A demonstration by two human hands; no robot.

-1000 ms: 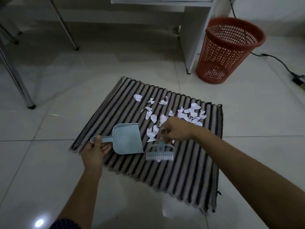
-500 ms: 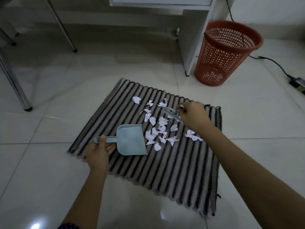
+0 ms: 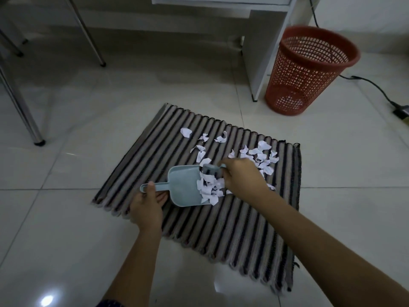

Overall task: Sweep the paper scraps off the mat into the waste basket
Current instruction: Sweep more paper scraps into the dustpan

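- the left hand [image 3: 147, 208] is closed around the handle of a light blue dustpan [image 3: 183, 187]; the thumb lies on top of the handle and the other fingers are curled under it.
- the dustpan lies flat on the striped mat [image 3: 232, 229], with its open mouth pointing away from the left fingers, toward the right hand [image 3: 242, 179].
- the right hand is closed on a small blue brush [image 3: 212, 169]; the fingers are bent tight around its handle. the brush is mostly hidden by the hand, so i cannot tell where the bristles touch.
- the brush is just at the mouth of the dustpan, between the two hands.
- a heap of white paper scraps [image 3: 210, 188] lies at the mouth of the dustpan, right under the right fingers, partly inside the pan and partly on the mat.
- more scraps [image 3: 262, 155] lie on the mat just beyond the right hand's knuckles, and some single pieces [image 3: 186, 132] lie farther from both hands, toward the far edge of the mat.
- the red waste basket [image 3: 307, 72] stands upright on the tile floor [image 3: 66, 251], well apart from both hands, beyond the far right corner of the mat and just beside a white desk leg [image 3: 263, 54].
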